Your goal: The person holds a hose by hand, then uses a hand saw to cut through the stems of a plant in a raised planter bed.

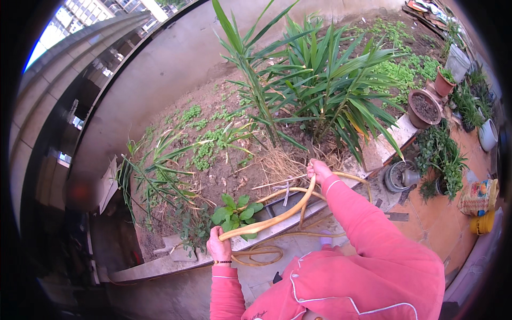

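A yellow garden hose (276, 219) spans the space between my hands in a sagging curve. My left hand (219, 245), with a beaded bracelet at the wrist, grips one part of it beside a broad-leaved green plant (234, 212). My right hand (319, 171) is closed around another part near the base of tall strap-leaved plants (320, 80). Dry straw (280, 164) lies on the soil just beyond. More hose runs behind my right forearm, over the bed's edge and down to loose coils on the paving. The hose's end cannot be made out clearly.
The raised soil bed has a pale tiled ledge (160, 268) along its near side. A grey trough (284, 206) sits by the ledge. To the right stand a brown plant pot (425, 109), a metal bucket (400, 176), leafy potted plants, a printed sack (478, 196) and a yellow container (482, 223).
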